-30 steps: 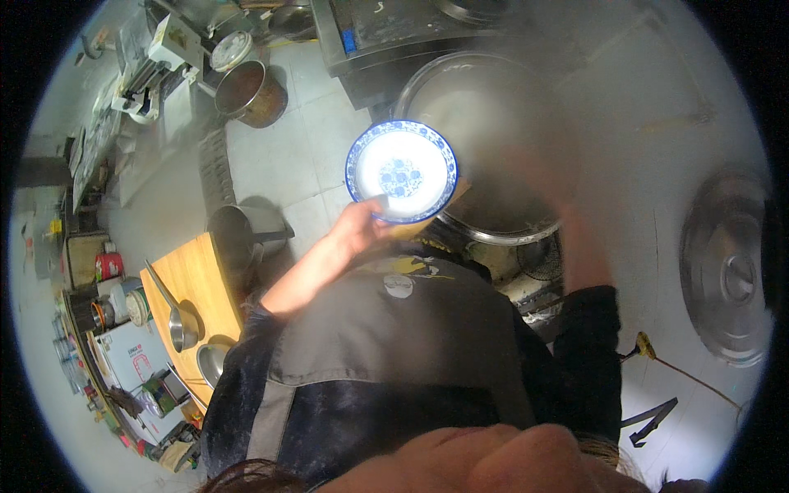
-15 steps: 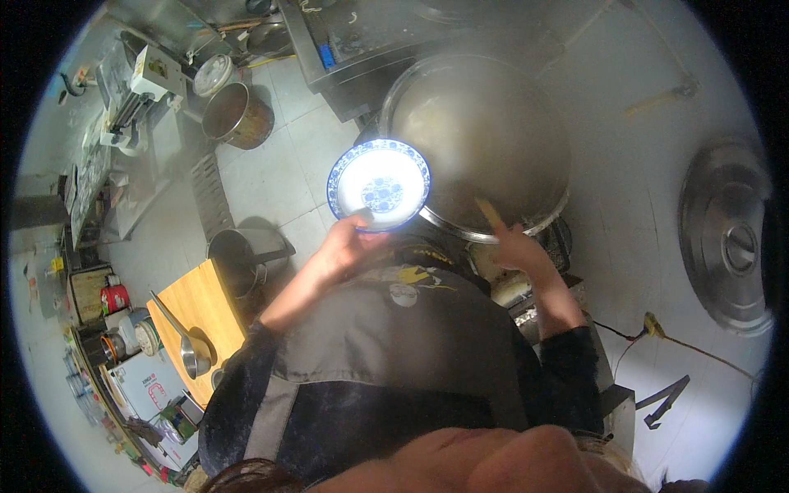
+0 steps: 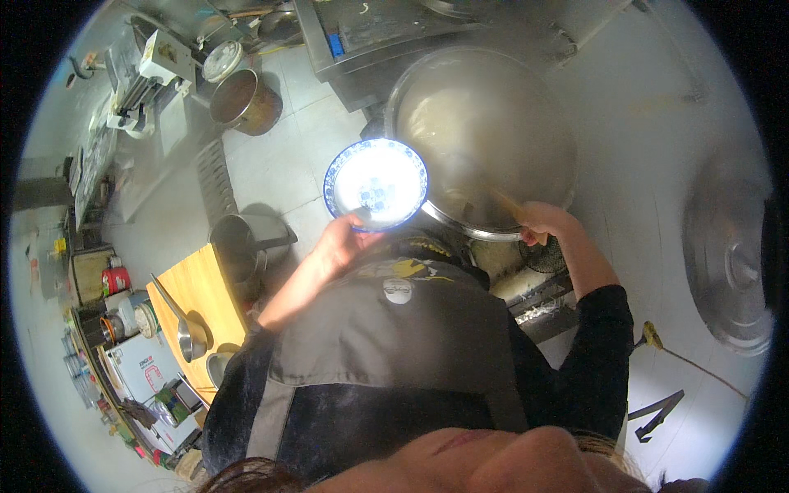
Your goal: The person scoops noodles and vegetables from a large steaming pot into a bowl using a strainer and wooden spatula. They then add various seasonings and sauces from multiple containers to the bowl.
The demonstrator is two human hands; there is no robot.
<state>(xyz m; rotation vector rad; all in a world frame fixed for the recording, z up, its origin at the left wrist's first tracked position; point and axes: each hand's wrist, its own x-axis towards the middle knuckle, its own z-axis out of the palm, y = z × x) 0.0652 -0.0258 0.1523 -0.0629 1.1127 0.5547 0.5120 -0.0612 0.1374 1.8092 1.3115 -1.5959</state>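
Observation:
My left hand [image 3: 346,240] grips the near rim of a white bowl [image 3: 376,182] with a blue patterned edge, thumb over the lip. No food shows inside it, though glare washes out much of the surface. To its right stands a large metal pot [image 3: 485,107] of cloudy, steaming liquid. My right hand [image 3: 544,223] is closed on a wooden handle [image 3: 505,200] at the pot's near right rim. The handle slants down into the pot, and steam hides whatever is at its far end. The bowl is beside the pot's left edge.
A wooden board [image 3: 201,296] with a metal ladle [image 3: 191,338] lies at left, near a metal bucket [image 3: 238,238]. Another pot [image 3: 245,103] stands on the tiled floor. A large metal lid [image 3: 731,255] leans at the right. A metal sink [image 3: 362,70] is behind.
My right hand has moved right and slightly up along the pot's rim with the wooden handle, the elbow swinging outward. My left hand and the bowl stay nearly in place.

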